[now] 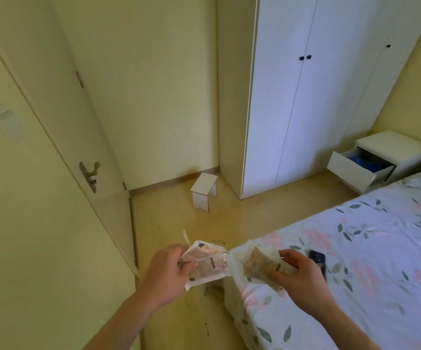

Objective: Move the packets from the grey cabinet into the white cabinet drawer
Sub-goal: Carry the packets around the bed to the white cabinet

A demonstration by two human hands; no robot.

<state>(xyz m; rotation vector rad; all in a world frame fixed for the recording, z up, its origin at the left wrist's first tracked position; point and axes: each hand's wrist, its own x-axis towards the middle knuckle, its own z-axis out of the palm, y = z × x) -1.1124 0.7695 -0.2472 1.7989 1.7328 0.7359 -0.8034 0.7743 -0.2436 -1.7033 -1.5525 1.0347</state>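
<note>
two bundles of packets are held out low in view: one packet bundle (205,261) is gripped by the left hand (169,274), another bundle (260,267) is clasped by the right hand (297,279) over the bed (355,248) corner. the white cabinet drawer (360,170) is seen pulled open at two o'clock, well apart, beside the wardrobe (305,97).

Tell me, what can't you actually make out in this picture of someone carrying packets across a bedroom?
Head view only:
- Print on the packets in the left hand and right hand: blurred, unreadable.
- How many packets each hand holds: overlapping, partly covered by fingers.
- Open drawer contents: only something blue shows; its front hides the rest.
- Dark object on the bed: partly behind the right hand.
- Grey cabinet: not in frame.
</note>
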